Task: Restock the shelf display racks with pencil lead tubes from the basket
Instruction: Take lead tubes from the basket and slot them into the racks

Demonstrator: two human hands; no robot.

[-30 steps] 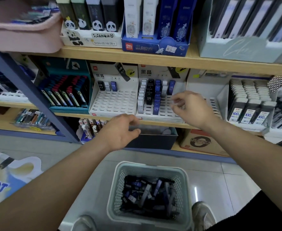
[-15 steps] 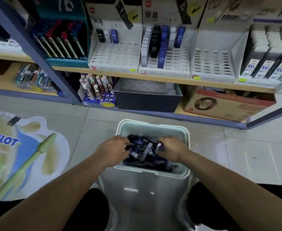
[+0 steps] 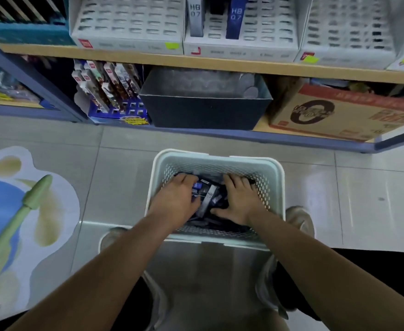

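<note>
A second ago both hands were up at the shelf racks; now they are down in the pale green perforated plastic basket [image 3: 217, 156] on the floor, so I judge a fresh pickup is under way and no tube is on its way up yet.

The left hand [image 3: 175, 199] lies knuckles-up with its fingers bent into the heap; whether it grips anything cannot be told. Between the hands lies the jumble of dark blue, black and grey pencil lead tubes [image 3: 208, 197], one marked HB. The right hand [image 3: 240, 201] rests spread and flat on the heap.

On the shelf above, the left white slotted display rack [image 3: 126, 20] shows only bare slots. The middle white slotted rack [image 3: 255, 32] shows a grey tube and a blue tube standing in it. The right white slotted rack [image 3: 349, 25] again shows bare slots. The basket is still well stocked.
</note>
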